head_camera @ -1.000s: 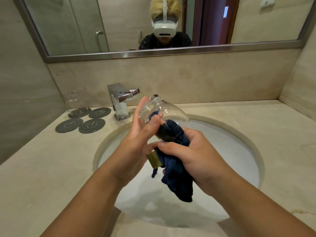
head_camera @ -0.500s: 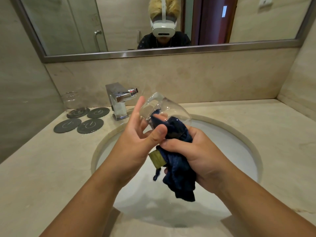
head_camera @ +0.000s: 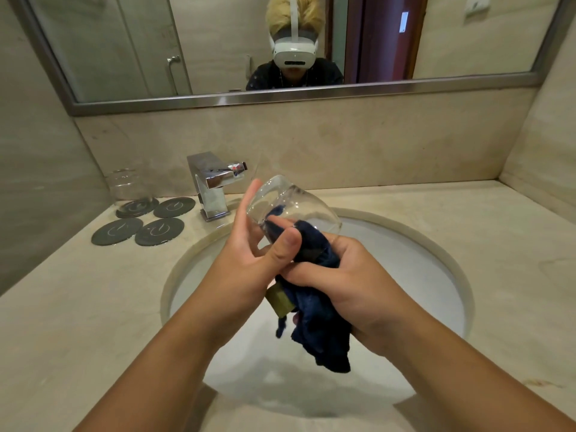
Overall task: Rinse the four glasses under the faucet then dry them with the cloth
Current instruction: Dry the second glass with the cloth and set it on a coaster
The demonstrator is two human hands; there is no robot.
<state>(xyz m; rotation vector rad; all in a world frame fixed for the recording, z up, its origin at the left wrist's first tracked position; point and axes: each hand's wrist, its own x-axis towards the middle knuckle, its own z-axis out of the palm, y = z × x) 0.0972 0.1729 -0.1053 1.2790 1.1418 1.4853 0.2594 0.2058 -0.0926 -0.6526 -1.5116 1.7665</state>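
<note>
Just front-right of the faucet (head_camera: 215, 185), L hand (head_camera: 249, 263) pinched the tilted glass (head_camera: 290, 207); R hand (head_camera: 349, 282) gripped the navy cloth (head_camera: 318, 322), stuffed inside it. Left of faucet: four grey coasters (head_camera: 159, 231), one carrying a second glass (head_camera: 131, 188). Cloth's olive tag (head_camera: 279, 302) was unreadable.

A: Arms, from the head view?

B: Left forearm (head_camera: 162, 353) and right forearm (head_camera: 467, 369) are bare from the frame edge to the wrist. Left hand (head_camera: 249, 260) and right hand (head_camera: 352, 282) are bare too. The left thumb (head_camera: 288, 244) has a short-cut nail.

A: Reflection in the steel-framed mirror (head_camera: 280, 98)?

B: White rigid headset (head_camera: 294, 53) with a dark slot low on its front. White strap (head_camera: 293, 14) runs over the crown. Black top (head_camera: 324, 76) flecked with pale specks. A thin line at each side of the neck, too small to identify.
</note>
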